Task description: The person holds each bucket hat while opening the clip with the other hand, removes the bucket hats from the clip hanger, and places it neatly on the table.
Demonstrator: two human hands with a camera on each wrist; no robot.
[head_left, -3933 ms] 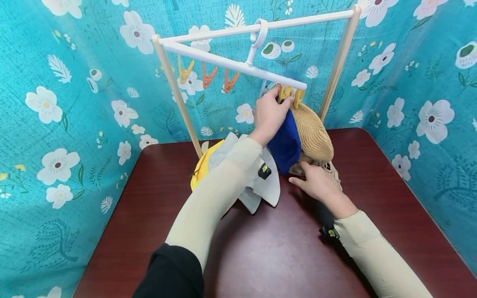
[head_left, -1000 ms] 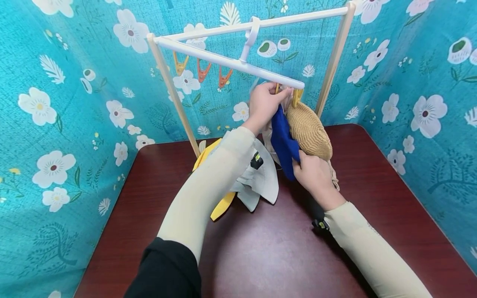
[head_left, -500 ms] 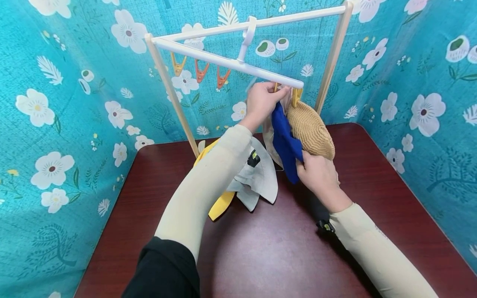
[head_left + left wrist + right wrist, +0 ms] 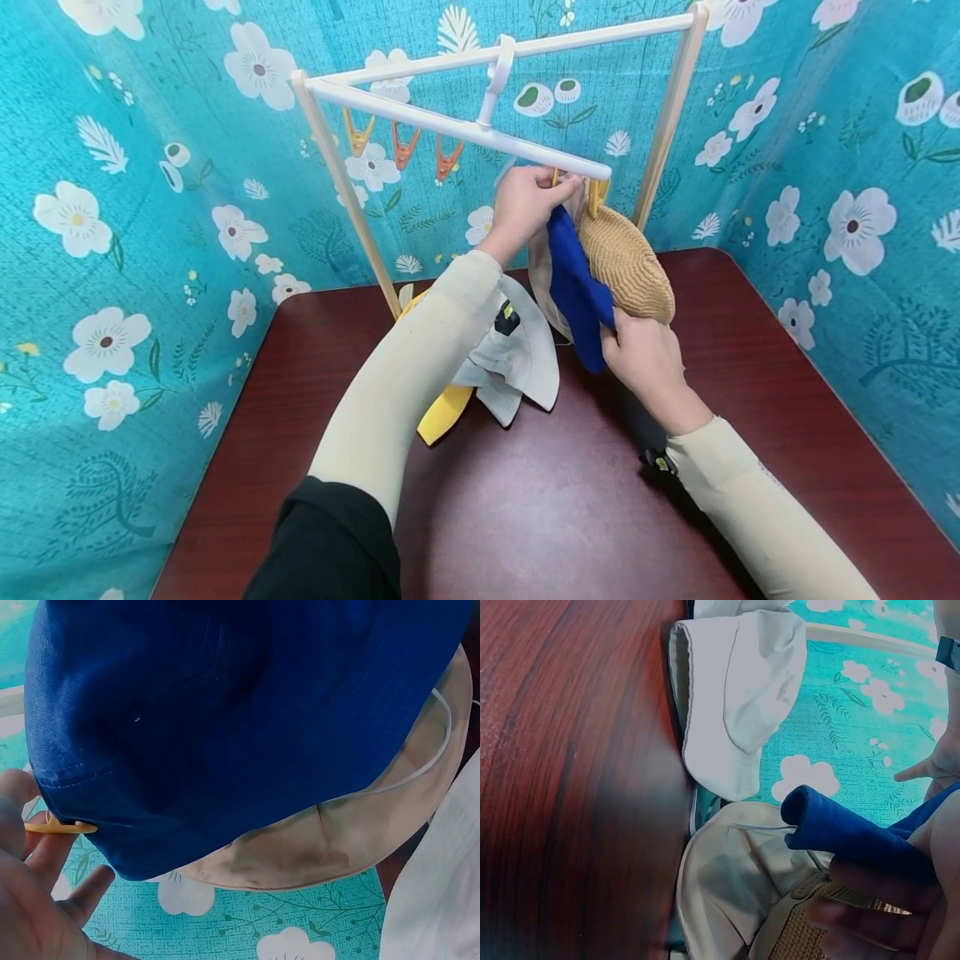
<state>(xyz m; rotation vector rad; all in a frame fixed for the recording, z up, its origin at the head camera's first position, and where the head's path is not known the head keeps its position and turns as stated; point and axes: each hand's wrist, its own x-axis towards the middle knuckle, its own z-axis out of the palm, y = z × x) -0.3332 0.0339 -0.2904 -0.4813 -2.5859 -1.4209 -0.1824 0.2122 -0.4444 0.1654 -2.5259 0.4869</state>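
My left hand (image 4: pixel 522 204) pinches a yellow clip (image 4: pixel 64 827) under the low end of the white hanger (image 4: pixel 457 125). The clip sits at the edge of a blue bucket hat (image 4: pixel 573 283), which hangs there. Lower down, my right hand (image 4: pixel 641 350) grips the blue hat's brim, which folds over between thumb and fingers in the right wrist view. Behind the blue hat is a beige hat (image 4: pixel 322 847) with a white cord; how it is fastened is hidden. A woven straw hat (image 4: pixel 626 262) hangs beside it from another yellow clip (image 4: pixel 597 197).
The hanger hooks over the rail of a wooden rack (image 4: pixel 678 108) and tilts down to the right. Several clips, one an orange clip (image 4: pixel 405 146), hang at its left. A light grey hat (image 4: pixel 525 342) and a yellow hat (image 4: pixel 442 412) lie on the dark red table (image 4: pixel 510 517).
My right hand has gone from beneath the blue hat to gripping its brim, and draws it slightly right. The beige hat now shows to its left. My left hand stays at the clip.
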